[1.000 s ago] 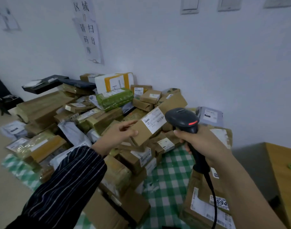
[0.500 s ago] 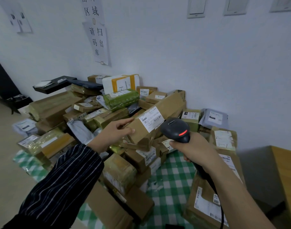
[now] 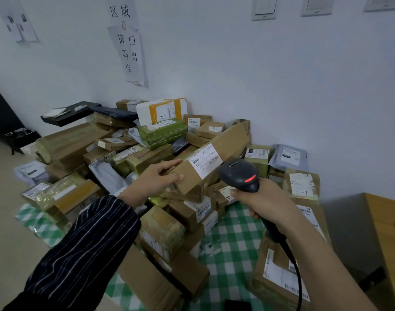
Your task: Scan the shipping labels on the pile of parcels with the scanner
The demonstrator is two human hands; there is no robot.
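Note:
A long brown cardboard parcel [image 3: 225,144] lies tilted on top of the pile, its white shipping label [image 3: 206,160] facing up. My left hand [image 3: 154,181] grips the parcel's near end, thumb on top and fingers along its side. My right hand [image 3: 262,202] grips the handle of a black corded scanner [image 3: 239,173]. The scanner's head sits just right of the label and below it, with a red light glowing on its back. Many more brown, green and grey parcels [image 3: 163,133] are heaped against the wall.
The pile rests on a green-and-white checked cloth [image 3: 232,234] on the floor. A large labelled box [image 3: 282,274] lies under my right forearm. A wooden table [image 3: 387,234] stands at the right. Paper signs [image 3: 129,48] hang on the white wall, and a black shelf [image 3: 68,113] sits at the left.
The long parcel has been lowered slightly onto the pile. My right hand has brought the scanner down and left, closer to the label. The view has shifted right and down.

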